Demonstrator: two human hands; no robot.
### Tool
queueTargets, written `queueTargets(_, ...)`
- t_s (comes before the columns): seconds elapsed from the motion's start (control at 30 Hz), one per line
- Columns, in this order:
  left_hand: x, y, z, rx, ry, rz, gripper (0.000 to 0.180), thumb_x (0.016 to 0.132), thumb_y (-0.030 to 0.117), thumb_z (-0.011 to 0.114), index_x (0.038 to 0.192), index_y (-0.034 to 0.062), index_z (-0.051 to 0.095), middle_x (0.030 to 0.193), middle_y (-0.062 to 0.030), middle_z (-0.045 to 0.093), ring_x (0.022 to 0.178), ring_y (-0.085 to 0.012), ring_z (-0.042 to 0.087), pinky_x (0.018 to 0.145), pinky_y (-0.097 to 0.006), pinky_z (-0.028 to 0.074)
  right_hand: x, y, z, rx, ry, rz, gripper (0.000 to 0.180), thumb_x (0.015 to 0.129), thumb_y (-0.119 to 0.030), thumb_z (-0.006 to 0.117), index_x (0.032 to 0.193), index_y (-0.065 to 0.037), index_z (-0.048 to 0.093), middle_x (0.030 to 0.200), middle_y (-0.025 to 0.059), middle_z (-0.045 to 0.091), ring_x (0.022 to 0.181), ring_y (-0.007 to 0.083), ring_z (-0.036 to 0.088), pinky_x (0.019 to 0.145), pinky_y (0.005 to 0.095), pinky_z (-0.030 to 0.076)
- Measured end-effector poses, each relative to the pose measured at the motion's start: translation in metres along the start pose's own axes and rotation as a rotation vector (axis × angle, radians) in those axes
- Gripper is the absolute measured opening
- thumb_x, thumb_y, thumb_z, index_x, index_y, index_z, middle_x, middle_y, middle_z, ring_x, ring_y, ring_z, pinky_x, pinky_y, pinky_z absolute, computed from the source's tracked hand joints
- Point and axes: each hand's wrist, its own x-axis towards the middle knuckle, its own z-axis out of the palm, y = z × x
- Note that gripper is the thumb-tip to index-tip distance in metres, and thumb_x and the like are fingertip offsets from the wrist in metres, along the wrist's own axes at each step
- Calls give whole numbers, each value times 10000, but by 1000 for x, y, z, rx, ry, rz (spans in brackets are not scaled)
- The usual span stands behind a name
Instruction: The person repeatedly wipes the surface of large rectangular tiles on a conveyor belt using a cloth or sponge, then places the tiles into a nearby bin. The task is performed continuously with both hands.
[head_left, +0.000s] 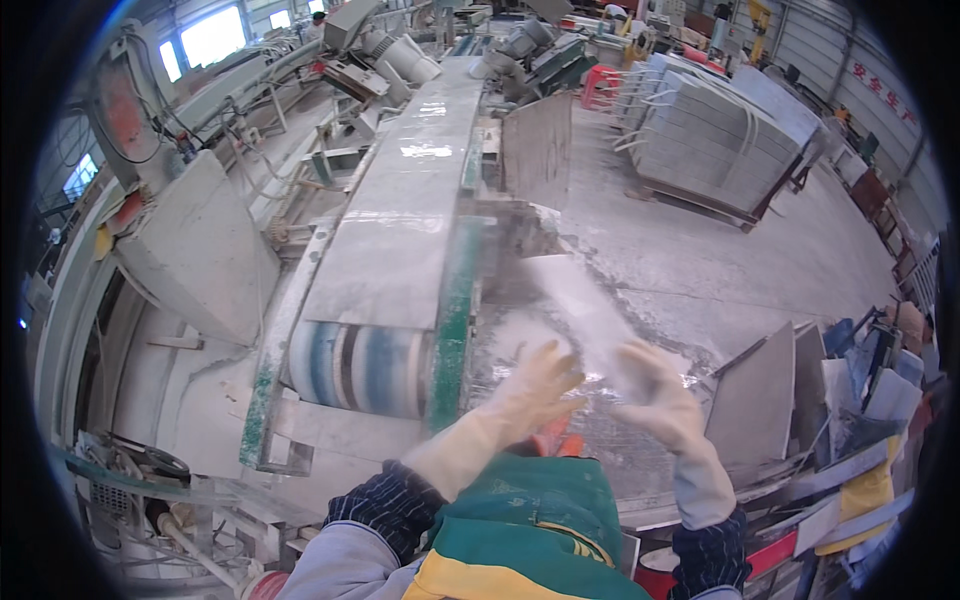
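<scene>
Both of my hands wear long cream rubber gloves. My right hand (662, 395) is curled around the near end of a pale, flat stone strip (580, 300), which slants away to the upper left. Motion blurs the strip and part of the grip. To its left, my left hand (535, 388) has its fingers spread, with nothing held in them. Immediately left of that hand runs a conveyor's green side rail (455, 330). A wet grey slab (385, 240) lies along the belt, reaching the blue and white end roller (365, 365).
A strapped stack of grey slabs (700, 130) stands at the far right. Broken slab pieces (755, 395) lean in a pile at the near right. An upright board (537, 150) stands beside the conveyor; a large grey machine panel (200, 250) is on the left.
</scene>
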Motion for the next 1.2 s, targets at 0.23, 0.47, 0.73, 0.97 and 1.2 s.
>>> queueTargets(0.23, -99, 58, -62, -210, 723, 492, 404, 983, 241, 592, 1314, 20, 524, 1286, -138, 617, 1170, -263, 600, 1014, -410, 485, 99, -45, 118, -561, 20, -858, 412, 747, -270, 734, 1123, -120, 659, 1111, 102, 637, 1053, 353, 578, 882, 413, 500)
queueTargets(0.47, -154, 72, -219, -189, 1177, 552, 419, 951, 215, 620, 1296, -10, 546, 1278, -152, 620, 1144, -280, 608, 949, -408, 514, 42, 65, 43, -370, -85, -107, 606, 850, -352, 705, 1377, -102, 538, 1502, 192, 424, 1413, 364, 356, 1168, 458, 283)
queueTargets(0.73, -157, 61, -307, 126, 1278, 497, 423, 932, 129, 653, 1310, 24, 493, 1303, -152, 589, 1079, -318, 650, 812, -410, 598, -147, 131, -55, 55, 525, 758, 473, 880, -180, 638, 1314, 1, 592, 1293, 185, 621, 1220, 281, 577, 1040, 360, 429)
queueTargets(0.97, -156, 60, -390, 398, 1200, 506, 405, 896, 216, 721, 1218, 41, 549, 1073, -146, 679, 817, -285, 703, 584, -353, 588, -262, 192, -57, -119, 740, 739, 470, 915, -168, 595, 1344, 22, 563, 1328, 172, 606, 1240, 241, 556, 1075, 327, 384)
queueTargets(1.2, -138, 75, -340, -207, 1335, 627, 362, 920, 195, 695, 1203, 16, 556, 1119, -153, 667, 889, -271, 701, 656, -330, 603, -293, 206, -46, -106, 764, 770, 456, 926, -173, 600, 1339, 18, 568, 1316, 152, 616, 1222, 227, 565, 1066, 319, 389)
